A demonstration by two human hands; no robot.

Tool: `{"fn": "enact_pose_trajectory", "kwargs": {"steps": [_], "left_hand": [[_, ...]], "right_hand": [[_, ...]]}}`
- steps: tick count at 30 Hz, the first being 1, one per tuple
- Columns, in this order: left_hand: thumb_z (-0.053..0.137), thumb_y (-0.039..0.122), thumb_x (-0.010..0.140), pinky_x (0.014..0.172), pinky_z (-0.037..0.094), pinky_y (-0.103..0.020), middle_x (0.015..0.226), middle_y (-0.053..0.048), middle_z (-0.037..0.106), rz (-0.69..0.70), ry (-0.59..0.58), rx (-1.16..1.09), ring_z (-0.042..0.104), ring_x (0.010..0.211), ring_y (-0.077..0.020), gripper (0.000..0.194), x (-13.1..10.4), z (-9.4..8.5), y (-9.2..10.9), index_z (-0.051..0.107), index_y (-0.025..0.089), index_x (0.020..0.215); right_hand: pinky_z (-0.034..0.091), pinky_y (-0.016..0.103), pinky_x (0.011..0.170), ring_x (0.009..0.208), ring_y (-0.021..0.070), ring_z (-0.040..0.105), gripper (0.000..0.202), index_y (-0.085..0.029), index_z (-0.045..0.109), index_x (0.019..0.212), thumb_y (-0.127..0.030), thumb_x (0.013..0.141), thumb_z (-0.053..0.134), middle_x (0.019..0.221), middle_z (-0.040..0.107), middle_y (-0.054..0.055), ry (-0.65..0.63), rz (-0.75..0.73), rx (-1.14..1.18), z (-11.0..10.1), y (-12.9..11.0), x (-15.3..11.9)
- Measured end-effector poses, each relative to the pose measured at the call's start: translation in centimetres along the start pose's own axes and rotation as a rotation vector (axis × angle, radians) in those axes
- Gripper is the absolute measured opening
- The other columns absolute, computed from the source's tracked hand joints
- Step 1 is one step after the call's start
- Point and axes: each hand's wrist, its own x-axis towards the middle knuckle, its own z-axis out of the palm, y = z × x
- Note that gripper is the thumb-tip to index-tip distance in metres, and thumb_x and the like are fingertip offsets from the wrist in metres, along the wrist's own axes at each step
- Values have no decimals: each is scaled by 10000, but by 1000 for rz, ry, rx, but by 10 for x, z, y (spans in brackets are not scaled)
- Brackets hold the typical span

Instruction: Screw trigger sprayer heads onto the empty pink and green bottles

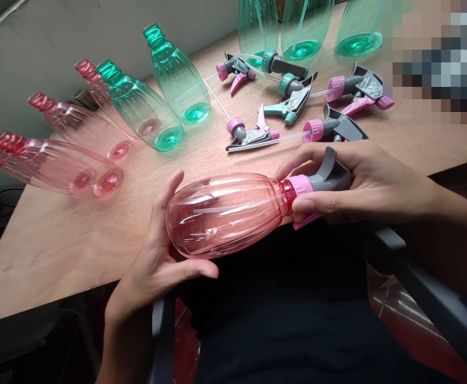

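A clear pink spray bottle (225, 216) lies on its side in the air between my hands, just past the table's near edge. My left hand (157, 256) cups its base, thumb below and fingers behind. My right hand (337, 197) closes on the neck end, its thumb at the pink collar (300, 185) of the grey trigger spray head (331, 173). This head sits on the bottle's mouth, and its dip tube (233, 205) shows inside. Part of the trigger is hidden by my right hand.
Headless pink bottles (57, 160) and green bottles (141, 106) stand at the left of the wooden table (49, 234). Several loose trigger heads (253, 133) lie beyond my hands. Green bottles with tubes inside (305, 32) stand at the back. A chair armrest (409, 272) is at lower right.
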Motion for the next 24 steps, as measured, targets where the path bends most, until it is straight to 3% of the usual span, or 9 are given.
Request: {"fn": "enact_pose_trajectory", "kwargs": {"steps": [5, 12, 19, 24], "left_hand": [[1006, 405, 596, 1218, 408, -693, 1687, -38, 387, 41, 23, 53, 386, 1520, -487, 1254, 2, 2, 0, 272, 471, 1610], [1023, 382, 566, 1251, 358, -692, 1673, -35, 406, 49, 43, 64, 343, 1551, -459, 1292, 2, 4, 1, 265, 472, 1609], [994, 428, 618, 1238, 429, -654, 1627, 10, 476, 37, 32, 82, 425, 1512, -443, 1200, 2, 5, 3, 298, 486, 1593], [965, 454, 664, 1209, 491, -608, 1620, 31, 478, 54, 12, 85, 484, 1479, -414, 1164, 2, 4, 2, 277, 489, 1602]], "right_hand": [[566, 298, 635, 732, 214, 747, 320, -316, 754, 1153, -369, 851, 847, 846, 785, -23, -46, 47, 49, 0, 2, -2], [578, 301, 644, 774, 218, 753, 342, -300, 770, 1142, -393, 828, 868, 992, 793, -2, -17, 49, 33, 0, 2, -2], [593, 259, 627, 726, 190, 782, 316, -276, 747, 1138, -334, 848, 859, 849, 803, -23, -61, 56, 108, 1, 0, -1], [591, 270, 617, 723, 191, 775, 337, -252, 764, 1116, -388, 826, 869, 929, 800, 1, -12, 48, 78, 2, -1, -1]]}}
